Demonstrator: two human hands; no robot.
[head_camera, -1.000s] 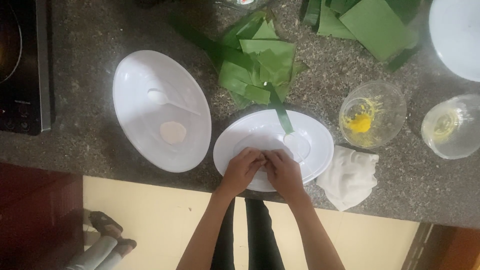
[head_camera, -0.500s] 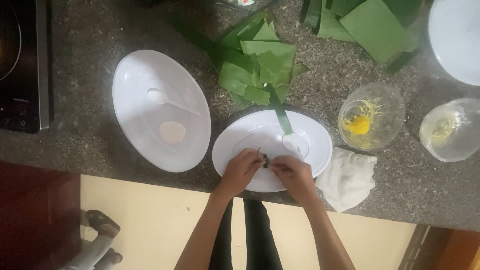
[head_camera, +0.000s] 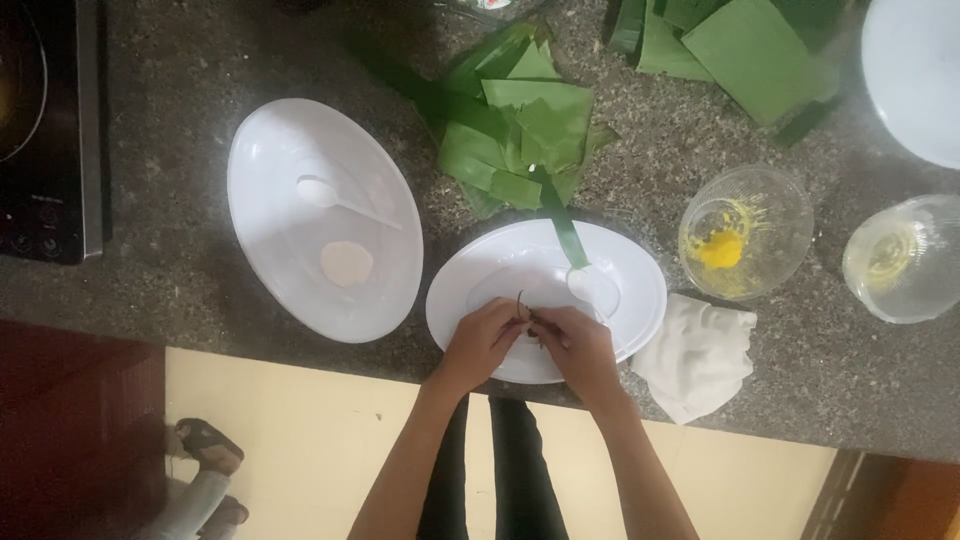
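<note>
Both my hands meet over the near half of a white oval plate (head_camera: 630, 270). My left hand (head_camera: 484, 340) and my right hand (head_camera: 578, 346) pinch a small dark green strip (head_camera: 524, 308) between their fingertips; what else they hold is hidden. A white spoon (head_camera: 592, 290) lies in the plate, with a long green leaf strip (head_camera: 562, 225) reaching onto the rim from a pile of cut banana leaves (head_camera: 512, 130).
A bigger white oval dish (head_camera: 270, 180) at left holds a white spoon (head_camera: 330, 195) and a flat round dough piece (head_camera: 346, 264). Two glass bowls (head_camera: 744, 232) (head_camera: 902, 258), a white cloth (head_camera: 696, 352), more leaves (head_camera: 740, 40), another white plate (head_camera: 915, 70) and a cooktop (head_camera: 45, 130) stand around.
My hands have drawn slightly apart at the fingertips, and the thin dark strip now shows between them. The view has shifted a little; the plates and bowls have stayed put.
</note>
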